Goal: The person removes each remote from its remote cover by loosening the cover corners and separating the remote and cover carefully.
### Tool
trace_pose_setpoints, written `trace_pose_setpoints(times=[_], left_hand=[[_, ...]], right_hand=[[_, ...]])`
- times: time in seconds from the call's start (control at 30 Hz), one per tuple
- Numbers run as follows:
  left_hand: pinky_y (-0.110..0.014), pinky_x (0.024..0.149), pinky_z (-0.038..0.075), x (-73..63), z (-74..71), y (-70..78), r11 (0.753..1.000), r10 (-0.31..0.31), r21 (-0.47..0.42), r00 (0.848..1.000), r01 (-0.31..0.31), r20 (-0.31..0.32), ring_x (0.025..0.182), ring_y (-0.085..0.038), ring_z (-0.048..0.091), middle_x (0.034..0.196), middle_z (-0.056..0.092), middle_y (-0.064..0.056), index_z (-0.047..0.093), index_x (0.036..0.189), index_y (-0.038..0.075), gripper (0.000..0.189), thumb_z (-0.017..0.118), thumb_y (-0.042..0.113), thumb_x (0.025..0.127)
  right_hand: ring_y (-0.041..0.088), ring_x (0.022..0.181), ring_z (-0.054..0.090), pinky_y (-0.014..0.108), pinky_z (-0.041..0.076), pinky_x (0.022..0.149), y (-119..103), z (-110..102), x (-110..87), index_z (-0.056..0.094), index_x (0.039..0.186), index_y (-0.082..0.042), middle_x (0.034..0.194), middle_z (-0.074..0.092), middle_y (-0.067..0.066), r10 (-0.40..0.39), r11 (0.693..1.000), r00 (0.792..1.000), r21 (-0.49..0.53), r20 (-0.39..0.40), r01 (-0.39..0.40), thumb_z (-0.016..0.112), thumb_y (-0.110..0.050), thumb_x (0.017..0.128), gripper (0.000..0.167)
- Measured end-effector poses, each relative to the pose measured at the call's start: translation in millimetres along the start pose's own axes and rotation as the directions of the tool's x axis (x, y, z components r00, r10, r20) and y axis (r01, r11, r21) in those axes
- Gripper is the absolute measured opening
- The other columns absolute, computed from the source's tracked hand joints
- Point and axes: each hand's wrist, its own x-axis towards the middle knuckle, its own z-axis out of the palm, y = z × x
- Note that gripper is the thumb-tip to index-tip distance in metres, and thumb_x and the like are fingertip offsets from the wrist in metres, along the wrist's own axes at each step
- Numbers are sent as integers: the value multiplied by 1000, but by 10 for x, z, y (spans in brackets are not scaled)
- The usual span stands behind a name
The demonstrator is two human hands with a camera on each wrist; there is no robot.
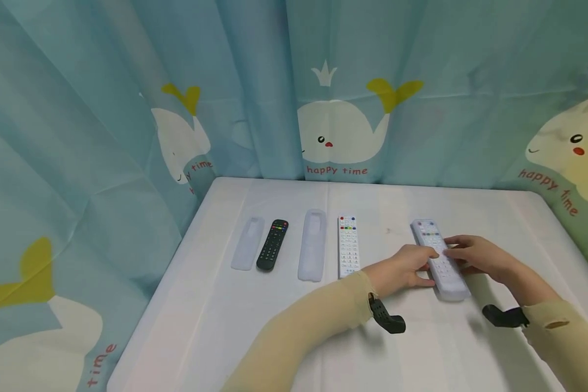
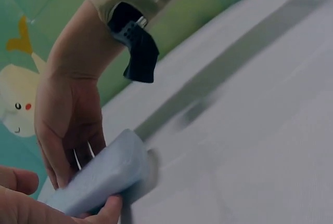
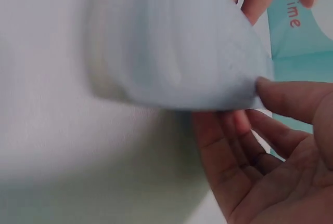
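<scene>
Both hands hold a white remote control in a translucent cover (image 1: 441,260) at the right of the table. On its left edge, my left hand (image 1: 409,267) grips it with the thumb on top. From the right side my right hand (image 1: 481,256) pinches it, thumb above and fingers beneath, as the right wrist view shows. That same covered remote (image 3: 182,42) looks slightly raised off the table there. In the left wrist view its near end (image 2: 117,167) tilts up between the two hands. Left of my left hand lies a bare white remote (image 1: 348,245), partly hidden by the forearm.
An empty translucent cover (image 1: 312,245) lies left of the bare white remote. Further left are a black remote (image 1: 273,245) and a smaller translucent cover (image 1: 247,244). The white table (image 1: 215,337) is bordered by a blue whale-print curtain (image 1: 255,109) at the back and sides.
</scene>
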Motion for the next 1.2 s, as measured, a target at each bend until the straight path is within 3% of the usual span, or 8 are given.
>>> trace_pose_setpoints(times=[0.1, 0.27, 0.5, 0.6, 0.73, 0.93, 1.07, 1.2], left_hand=[[-68, 97, 47, 8, -76, 65, 999, 27, 36, 999, -27, -16, 105, -35, 56, 101, 51, -19, 57, 117, -4, 28, 64, -2, 90], [-65, 96, 49, 29, -246, 202, 987, 105, 118, 994, -107, 25, 106, -33, 61, 101, 59, -14, 62, 124, 0, 30, 66, 4, 95], [-57, 92, 54, 26, -522, 387, 931, 236, 263, 967, -254, 97, 101, -23, 63, 105, 63, -4, 64, 122, 9, 25, 69, 11, 98], [-53, 92, 55, -5, -633, 476, 881, 309, 320, 936, -348, 169, 99, -18, 62, 107, 64, 0, 62, 124, 9, 25, 67, 12, 100], [-43, 88, 57, -38, -728, 583, 781, 411, 395, 874, -484, 259, 97, -10, 60, 110, 63, 3, 61, 128, 7, 27, 65, 12, 101], [-24, 81, 53, -47, -784, 700, 640, 511, 477, 797, -603, 322, 101, -6, 63, 117, 64, 3, 61, 129, 8, 27, 65, 13, 102], [-23, 88, 52, -39, -821, 740, 582, 543, 496, 762, -644, 353, 107, -7, 64, 125, 65, 2, 61, 133, 8, 31, 63, 16, 103], [-24, 91, 51, -24, -854, 758, 559, 565, 483, 736, -674, 373, 112, -7, 64, 131, 65, 1, 61, 139, 8, 36, 62, 18, 104]], right_hand=[[25, 104, 59, 37, 58, 86, -56, 62, 20, 27, 149, 19, 137, 48, 34, -19, 999, 1000, 47, -10, 20, 57, -29, 106, 71], [20, 108, 59, 40, 58, 91, -189, 152, 39, 22, 153, 15, 145, 40, 36, -93, 987, 995, 127, -41, 97, 58, -30, 106, 74], [8, 102, 64, 33, 58, 88, -357, 279, 91, 21, 154, 7, 142, 43, 29, -191, 947, 978, 246, -79, 205, 61, -26, 105, 71], [6, 100, 64, 30, 58, 86, -427, 314, 111, 28, 149, 4, 130, 53, 16, -244, 922, 962, 277, -122, 269, 63, -21, 104, 62], [6, 101, 63, 28, 58, 84, -504, 343, 124, 36, 142, 0, 118, 58, 0, -325, 883, 927, 291, -189, 369, 63, -15, 104, 49], [3, 106, 60, 23, 57, 86, -590, 397, 150, 35, 150, 6, 121, 56, -5, -389, 862, 879, 227, -276, 453, 63, -17, 104, 58], [3, 108, 59, 21, 56, 87, -631, 433, 171, 39, 149, 6, 121, 58, -7, -411, 846, 854, 216, -318, 487, 62, -15, 104, 55], [3, 108, 58, 19, 55, 85, -666, 460, 196, 43, 146, 4, 120, 59, -8, -408, 844, 845, 210, -345, 493, 64, -15, 103, 52]])
